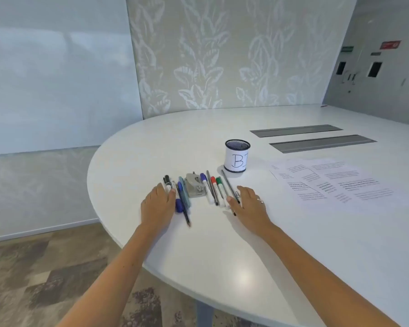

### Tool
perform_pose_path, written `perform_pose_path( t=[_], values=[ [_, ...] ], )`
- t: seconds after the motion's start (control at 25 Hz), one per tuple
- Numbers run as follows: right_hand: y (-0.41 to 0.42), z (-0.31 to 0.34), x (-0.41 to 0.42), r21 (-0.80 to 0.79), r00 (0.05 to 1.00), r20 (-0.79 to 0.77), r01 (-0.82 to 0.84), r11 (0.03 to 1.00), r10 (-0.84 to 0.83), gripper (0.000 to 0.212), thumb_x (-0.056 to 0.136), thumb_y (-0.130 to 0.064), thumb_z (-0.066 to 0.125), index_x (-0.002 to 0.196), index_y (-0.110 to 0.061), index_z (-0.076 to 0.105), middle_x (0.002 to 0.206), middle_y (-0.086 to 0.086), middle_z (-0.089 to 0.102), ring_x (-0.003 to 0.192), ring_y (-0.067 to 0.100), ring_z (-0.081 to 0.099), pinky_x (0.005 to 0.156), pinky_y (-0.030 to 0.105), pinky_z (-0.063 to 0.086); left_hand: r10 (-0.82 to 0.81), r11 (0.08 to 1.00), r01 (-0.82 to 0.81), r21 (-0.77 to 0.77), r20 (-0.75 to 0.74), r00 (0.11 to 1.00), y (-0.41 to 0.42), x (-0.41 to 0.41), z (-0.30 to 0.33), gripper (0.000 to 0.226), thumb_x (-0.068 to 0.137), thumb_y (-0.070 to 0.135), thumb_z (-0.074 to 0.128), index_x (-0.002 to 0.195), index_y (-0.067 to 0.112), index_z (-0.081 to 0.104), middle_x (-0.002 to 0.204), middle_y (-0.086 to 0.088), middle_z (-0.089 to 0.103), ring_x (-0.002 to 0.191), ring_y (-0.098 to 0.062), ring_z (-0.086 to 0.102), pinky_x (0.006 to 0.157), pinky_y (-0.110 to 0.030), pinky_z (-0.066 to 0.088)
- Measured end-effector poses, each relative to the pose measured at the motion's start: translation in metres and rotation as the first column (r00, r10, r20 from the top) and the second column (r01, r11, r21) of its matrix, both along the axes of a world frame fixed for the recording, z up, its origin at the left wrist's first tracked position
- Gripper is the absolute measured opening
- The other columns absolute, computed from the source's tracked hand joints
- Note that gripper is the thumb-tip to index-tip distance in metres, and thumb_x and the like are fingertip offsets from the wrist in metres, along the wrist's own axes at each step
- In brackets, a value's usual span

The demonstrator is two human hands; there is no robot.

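Note:
Several pens, markers and pencils lie in a row on the white table [222, 251]. A grey metal hole punch [195, 188] sits in their middle. My left hand [158, 204] lies flat at the row's left end, touching a black-capped marker [167, 182] and a blue marker [180, 199]. A dark pencil [184, 212] sticks out toward me beside it. My right hand [248, 202] lies flat at the right end, touching a long dark pencil [229, 187]. Red-capped [214, 187] and green-capped [220, 187] markers lie just left of it. A mesh pen cup [237, 159] with a paper label marked "B" stands behind the row.
Printed paper sheets [328, 182] lie to the right of my right hand. Two grey cable-slot covers [316, 138] are set into the table further back. The table's curved edge runs close on the left, with patterned floor [45, 267] below.

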State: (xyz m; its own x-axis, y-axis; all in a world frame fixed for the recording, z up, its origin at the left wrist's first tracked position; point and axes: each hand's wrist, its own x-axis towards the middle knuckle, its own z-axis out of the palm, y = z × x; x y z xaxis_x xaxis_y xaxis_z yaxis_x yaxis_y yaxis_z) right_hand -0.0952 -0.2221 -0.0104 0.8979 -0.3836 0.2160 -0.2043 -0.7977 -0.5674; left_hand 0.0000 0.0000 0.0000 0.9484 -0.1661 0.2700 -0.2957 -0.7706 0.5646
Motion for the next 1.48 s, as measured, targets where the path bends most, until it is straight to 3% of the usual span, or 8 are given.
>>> perform_pose_path(
  t=[0.28, 0.48, 0.6, 0.68, 1.0, 1.2, 1.36, 1.48],
  values=[
    [-0.008, 0.000, 0.048, 0.057, 0.997, -0.060, -0.051, 0.997, 0.054, 0.068, 0.091, -0.060, 0.042, 0.147, -0.024, 0.029, 0.157, 0.005, 0.023, 0.143, 0.025, 0.027, 0.115, 0.048, 0.021, -0.100, 0.992, 0.102, 0.076, -0.022, 0.995, -0.013, 0.044, -0.006, 0.050, 0.101, 0.038, 0.029, 0.141, 0.009, 0.039, 0.145, -0.013, 0.045, 0.133, -0.029, 0.043, 0.109, -0.048, 0.035],
    [0.003, 0.003, 0.080, -0.110, 0.983, -0.152, -0.122, 0.986, 0.105, 0.074, 0.087, -0.064, 0.045, 0.148, -0.025, 0.029, 0.161, 0.007, 0.013, 0.148, 0.024, 0.013, 0.117, 0.056, 0.009, -0.187, 0.955, 0.175, 0.238, 0.029, 0.982, -0.012, 0.047, -0.011, 0.044, 0.074, 0.007, 0.077, 0.116, 0.001, 0.062, 0.121, -0.018, 0.064, 0.108, -0.034, 0.064, 0.074, -0.045, 0.056],
    [0.004, 0.000, 0.091, -0.168, 0.958, -0.237, -0.205, 0.964, 0.162, 0.068, 0.092, -0.056, 0.040, 0.151, -0.029, 0.020, 0.163, 0.006, 0.003, 0.149, 0.022, 0.003, 0.118, 0.052, 0.004, -0.153, 0.987, 0.154, 0.050, -0.023, 0.988, -0.014, 0.056, -0.012, 0.047, 0.102, 0.033, 0.032, 0.143, 0.011, 0.040, 0.153, -0.007, 0.037, 0.142, -0.022, 0.032, 0.114, -0.047, 0.025],
    [0.002, -0.001, 0.092, -0.179, 0.942, -0.276, -0.244, 0.953, 0.189, 0.066, 0.094, -0.050, 0.037, 0.152, -0.027, 0.017, 0.163, 0.006, 0.000, 0.150, 0.022, 0.000, 0.120, 0.047, 0.004, -0.172, 0.983, 0.177, 0.046, -0.098, 0.980, -0.015, 0.060, -0.016, 0.054, 0.102, 0.039, 0.018, 0.148, 0.013, 0.030, 0.159, -0.002, 0.025, 0.147, -0.018, 0.019, 0.118, -0.044, 0.012],
    [-0.010, 0.003, 0.077, -0.149, 0.953, -0.240, -0.223, 0.963, 0.184, 0.062, 0.094, -0.038, 0.039, 0.151, -0.022, 0.022, 0.163, 0.009, 0.006, 0.149, 0.025, 0.004, 0.118, 0.040, 0.014, -0.158, 0.987, 0.157, -0.009, -0.090, 0.983, -0.015, 0.056, -0.013, 0.052, 0.103, 0.037, 0.022, 0.147, 0.013, 0.033, 0.158, -0.004, 0.028, 0.147, -0.021, 0.019, 0.119, -0.044, 0.014],
    [-0.026, 0.001, 0.056, -0.142, 0.961, -0.230, -0.189, 0.972, 0.153, 0.061, 0.094, -0.038, 0.041, 0.150, -0.023, 0.023, 0.162, 0.009, 0.008, 0.148, 0.026, 0.010, 0.115, 0.039, 0.017, -0.143, 0.990, 0.142, 0.011, 0.059, 0.988, -0.020, 0.049, -0.010, 0.048, 0.103, 0.031, 0.026, 0.147, 0.014, 0.034, 0.158, 0.000, 0.029, 0.149, -0.021, 0.011, 0.119, -0.041, 0.012],
    [-0.039, -0.002, 0.036, -0.151, 0.962, -0.238, -0.173, 0.973, 0.134, 0.061, 0.095, -0.038, 0.040, 0.151, -0.023, 0.022, 0.163, 0.007, 0.007, 0.149, 0.025, 0.006, 0.116, 0.038, 0.015, -0.293, 0.940, 0.232, 0.251, 0.247, 0.924, -0.037, 0.041, -0.001, 0.045, 0.102, 0.024, 0.033, 0.145, 0.013, 0.038, 0.158, -0.001, 0.030, 0.148, -0.022, 0.016, 0.119, -0.044, 0.011],
    [-0.048, -0.003, 0.022, -0.141, 0.966, -0.230, -0.153, 0.978, 0.118, 0.061, 0.094, -0.040, 0.039, 0.151, -0.025, 0.022, 0.163, 0.005, 0.005, 0.149, 0.023, 0.005, 0.117, 0.038, 0.014, -0.367, 0.847, 0.258, 0.465, 0.161, 0.916, -0.061, 0.039, -0.001, 0.047, 0.099, 0.013, 0.034, 0.146, 0.011, 0.031, 0.161, -0.006, 0.017, 0.148, -0.021, 0.015, 0.119, -0.044, 0.009]
  ],
)
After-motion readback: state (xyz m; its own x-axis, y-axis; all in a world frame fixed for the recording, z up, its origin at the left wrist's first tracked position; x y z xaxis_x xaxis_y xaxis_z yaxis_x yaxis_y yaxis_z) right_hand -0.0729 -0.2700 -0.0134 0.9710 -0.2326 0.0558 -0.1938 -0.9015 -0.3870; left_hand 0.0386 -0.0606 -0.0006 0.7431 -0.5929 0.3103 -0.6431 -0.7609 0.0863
